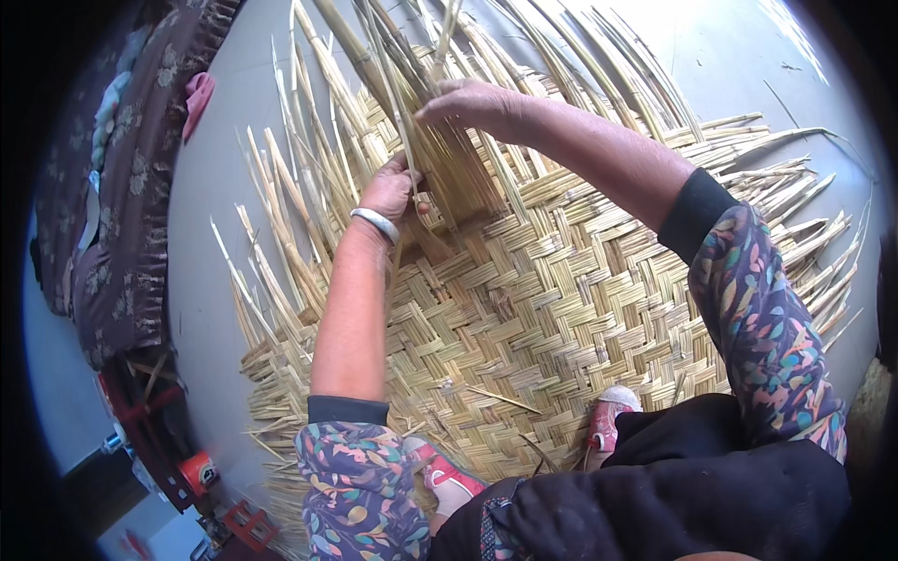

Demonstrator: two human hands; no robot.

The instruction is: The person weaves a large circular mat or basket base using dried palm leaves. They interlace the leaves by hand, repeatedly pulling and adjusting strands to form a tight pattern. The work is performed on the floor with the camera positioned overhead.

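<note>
- Dark cloth over the person's lap (711,500) fills the lower edge, nearest of all, beside two dark sleeves printed with coloured leaves (767,318).
- Below the middle of the frame, two red shoes with pale toes (608,421) rest on a large straw-coloured mat of flat plaited strips (561,309), which spreads across the centre.
- Up at upper centre, a raised sheaf of long yellow-green strips (463,178) stands up from the mat, between the person's hands.
- Left hand (388,194), below a silver-white bangle (375,224), pinches the sheaf's near left edge between thumb and fingers.
- Right hand (468,105) reaches in from the right, fingers bent against the sheaf higher up; I can't tell whether they grip it.
- Loose strip ends (795,187) fan out at the top, left and right.
- Far left, dark flowered fabric (140,178) hangs beside a small pink cloth (198,101) above the grey floor (220,252).
</note>
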